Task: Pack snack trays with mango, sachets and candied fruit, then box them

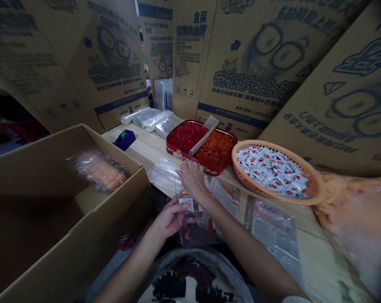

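Observation:
My left hand (170,218) grips the left edge of a clear plastic bag (195,225) that holds red pieces and a small white sachet. My right hand (193,179) rests above it with fingers spread flat on a stack of empty clear bags (165,172) at the table's front edge. Just behind stands a red tin tray (174,152) with red sweets on the left and orange ones on the right, split by a cardboard divider. An orange basket (310,189) of white sachets sits to its right.
An open cardboard box (114,210) at my left holds a filled bag of orange pieces (100,170). A blue tape dispenser (124,139) and rolls of clear bags (152,118) lie at the back. Printed cartons wall the table. Clear bags (274,231) lie at right.

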`<state>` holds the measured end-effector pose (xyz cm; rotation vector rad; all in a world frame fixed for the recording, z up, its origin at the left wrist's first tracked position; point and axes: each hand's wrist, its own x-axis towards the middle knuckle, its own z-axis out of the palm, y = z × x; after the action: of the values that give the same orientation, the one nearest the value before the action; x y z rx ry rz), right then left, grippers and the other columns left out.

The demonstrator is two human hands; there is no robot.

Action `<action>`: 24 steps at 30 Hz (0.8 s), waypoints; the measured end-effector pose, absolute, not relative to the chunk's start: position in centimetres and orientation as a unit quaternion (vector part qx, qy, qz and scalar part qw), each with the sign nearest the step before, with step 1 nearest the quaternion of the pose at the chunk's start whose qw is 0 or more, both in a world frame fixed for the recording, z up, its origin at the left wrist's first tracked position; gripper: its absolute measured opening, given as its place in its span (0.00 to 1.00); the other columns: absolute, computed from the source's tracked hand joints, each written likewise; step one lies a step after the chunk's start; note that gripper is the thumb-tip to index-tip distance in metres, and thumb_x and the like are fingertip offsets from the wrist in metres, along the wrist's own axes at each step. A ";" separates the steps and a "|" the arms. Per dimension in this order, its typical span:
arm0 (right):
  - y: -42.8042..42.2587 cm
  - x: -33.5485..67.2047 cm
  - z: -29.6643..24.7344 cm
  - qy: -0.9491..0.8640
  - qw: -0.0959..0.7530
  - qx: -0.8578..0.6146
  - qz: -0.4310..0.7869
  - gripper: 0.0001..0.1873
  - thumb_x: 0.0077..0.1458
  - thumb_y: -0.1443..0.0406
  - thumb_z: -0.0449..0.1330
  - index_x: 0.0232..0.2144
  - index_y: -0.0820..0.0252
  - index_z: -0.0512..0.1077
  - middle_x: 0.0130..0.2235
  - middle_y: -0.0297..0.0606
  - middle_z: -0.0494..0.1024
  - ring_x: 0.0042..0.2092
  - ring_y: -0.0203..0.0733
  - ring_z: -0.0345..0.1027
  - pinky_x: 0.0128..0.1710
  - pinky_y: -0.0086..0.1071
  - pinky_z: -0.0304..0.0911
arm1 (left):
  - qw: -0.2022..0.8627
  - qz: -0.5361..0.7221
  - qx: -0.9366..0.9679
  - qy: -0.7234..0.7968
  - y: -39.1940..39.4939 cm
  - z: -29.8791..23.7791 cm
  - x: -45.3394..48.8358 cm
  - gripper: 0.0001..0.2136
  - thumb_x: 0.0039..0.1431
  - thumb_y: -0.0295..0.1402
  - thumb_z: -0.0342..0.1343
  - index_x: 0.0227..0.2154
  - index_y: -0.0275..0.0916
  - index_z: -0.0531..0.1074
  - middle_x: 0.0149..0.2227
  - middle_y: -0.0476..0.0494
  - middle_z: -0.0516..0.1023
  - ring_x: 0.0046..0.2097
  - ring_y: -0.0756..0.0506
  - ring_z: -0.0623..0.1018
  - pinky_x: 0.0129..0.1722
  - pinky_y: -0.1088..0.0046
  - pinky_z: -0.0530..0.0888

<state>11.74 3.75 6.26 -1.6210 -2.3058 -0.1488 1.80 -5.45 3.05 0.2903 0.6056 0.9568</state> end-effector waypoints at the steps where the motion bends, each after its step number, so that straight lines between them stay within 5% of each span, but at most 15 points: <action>1: 3.7 12.0 6.2 -0.804 0.160 -0.570 -0.054 0.13 0.59 0.59 0.49 0.36 0.62 0.67 0.40 0.46 0.69 0.43 0.48 0.57 0.40 0.38 0.49 | 0.835 0.449 0.134 0.289 -5.5 3.1 1.8 0.21 0.44 0.18 0.56 0.43 0.40 0.68 0.35 0.46 0.78 0.39 0.43 0.77 0.45 0.54 0.70; 7: 2.5 15.8 6.5 -0.731 0.253 -0.632 0.045 0.14 0.54 0.58 0.55 0.39 0.62 0.68 0.42 0.46 0.69 0.45 0.49 0.58 0.43 0.40 0.51 | 0.837 0.449 0.130 0.283 -5.4 3.1 1.2 0.23 0.45 0.18 0.54 0.46 0.40 0.66 0.38 0.44 0.77 0.41 0.42 0.77 0.44 0.56 0.71; 11: 0.5 18.8 5.9 -0.528 0.410 -0.623 0.407 0.18 0.48 0.55 0.57 0.38 0.61 0.68 0.38 0.41 0.73 0.39 0.43 0.65 0.39 0.36 0.59 | 0.844 0.435 0.132 0.286 -4.6 3.4 1.0 0.20 0.48 0.21 0.53 0.46 0.37 0.66 0.41 0.40 0.77 0.40 0.42 0.77 0.43 0.56 0.72; 15: -1.8 19.5 5.8 -0.308 0.437 -0.469 0.703 0.15 0.41 0.57 0.63 0.30 0.60 0.70 0.28 0.34 0.76 0.28 0.39 0.69 0.30 0.31 0.63 | 0.848 0.433 0.162 0.258 -4.0 4.0 1.6 0.18 0.49 0.21 0.53 0.45 0.36 0.68 0.41 0.40 0.77 0.41 0.42 0.76 0.44 0.57 0.72; 20: -3.2 21.1 6.1 -0.228 0.433 -0.422 0.763 0.12 0.39 0.63 0.66 0.29 0.63 0.73 0.29 0.37 0.79 0.31 0.40 0.72 0.32 0.31 0.66 | 0.835 0.406 0.238 0.286 -4.1 5.0 3.0 0.17 0.48 0.24 0.55 0.43 0.37 0.68 0.43 0.39 0.75 0.43 0.42 0.75 0.42 0.60 0.72; 24: -4.2 24.7 5.8 -0.171 0.418 -0.440 0.776 0.06 0.41 0.65 0.63 0.27 0.61 0.74 0.29 0.39 0.79 0.33 0.44 0.73 0.35 0.35 0.68 | 0.713 0.355 0.484 0.362 -1.6 4.9 3.9 0.18 0.57 0.43 0.46 0.46 0.37 0.67 0.41 0.37 0.74 0.42 0.40 0.74 0.37 0.61 0.72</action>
<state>24.70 -4.19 5.81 -1.1048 -0.4287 1.9465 3.92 -1.56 4.89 1.0727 0.8034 0.7864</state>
